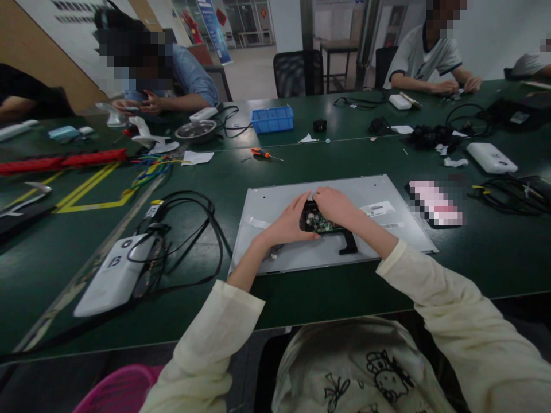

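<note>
A green circuit board [322, 223] in a black plastic housing lies over a flat silver-grey metal panel [279, 198]. My left hand [289, 223] grips the housing's left end, thumb along the near edge and fingers at the far edge. Bent fingers of my right hand [338, 205] press on the far upper edge of the board's housing; their tips are partly hidden. From the housing, a black bracket-like arm [349, 244] sticks out to the near right. White labels [377, 208] are stuck on the panel.
Left of the panel lies a white power bank [114, 275] with looped black cables [210, 223]. A phone [435, 203] is at the right. Beyond are an orange-black screwdriver [262, 153], a blue basket [272, 119] and a metal bowl [196, 131]. Co-workers sit across the table.
</note>
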Tool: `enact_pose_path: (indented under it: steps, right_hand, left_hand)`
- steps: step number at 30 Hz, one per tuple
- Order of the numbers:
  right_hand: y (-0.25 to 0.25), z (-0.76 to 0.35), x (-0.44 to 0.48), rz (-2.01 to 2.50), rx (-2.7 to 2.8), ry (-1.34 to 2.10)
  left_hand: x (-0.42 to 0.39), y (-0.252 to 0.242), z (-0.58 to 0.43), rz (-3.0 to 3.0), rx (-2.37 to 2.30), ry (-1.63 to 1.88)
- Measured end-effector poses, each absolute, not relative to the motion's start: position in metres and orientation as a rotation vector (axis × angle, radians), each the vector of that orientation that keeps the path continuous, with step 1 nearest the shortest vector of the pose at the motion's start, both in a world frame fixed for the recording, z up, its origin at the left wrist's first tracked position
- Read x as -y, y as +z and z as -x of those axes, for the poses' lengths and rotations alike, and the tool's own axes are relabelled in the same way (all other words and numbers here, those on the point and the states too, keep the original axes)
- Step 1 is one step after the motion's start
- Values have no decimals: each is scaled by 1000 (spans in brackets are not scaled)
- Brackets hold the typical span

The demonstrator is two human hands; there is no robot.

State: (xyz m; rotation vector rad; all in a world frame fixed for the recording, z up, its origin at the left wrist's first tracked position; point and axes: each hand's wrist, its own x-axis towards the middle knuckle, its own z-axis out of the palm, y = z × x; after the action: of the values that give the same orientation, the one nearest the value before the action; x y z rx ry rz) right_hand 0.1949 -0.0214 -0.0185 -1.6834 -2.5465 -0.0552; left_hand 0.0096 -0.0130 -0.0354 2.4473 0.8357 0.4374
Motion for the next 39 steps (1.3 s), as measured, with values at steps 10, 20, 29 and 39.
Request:
enact_pose_path:
  steps: [10, 20, 29, 39]
  right_hand:
    - [-11, -217, 19, 1621, 2431, 93]
    - [-19, -306, 57, 1700, 2144, 163]
    - [-50, -329, 72, 1695, 1985, 396]
    - [-52, -329, 72, 1625, 1977, 492]
  left_hand:
    - [14, -33, -10, -2442, -846, 420]
    - [15, -31, -8, -2423, -849, 394]
    - [15, -33, -7, -2457, -851, 383]
    - [15, -30, -8, -2468, -870, 362]
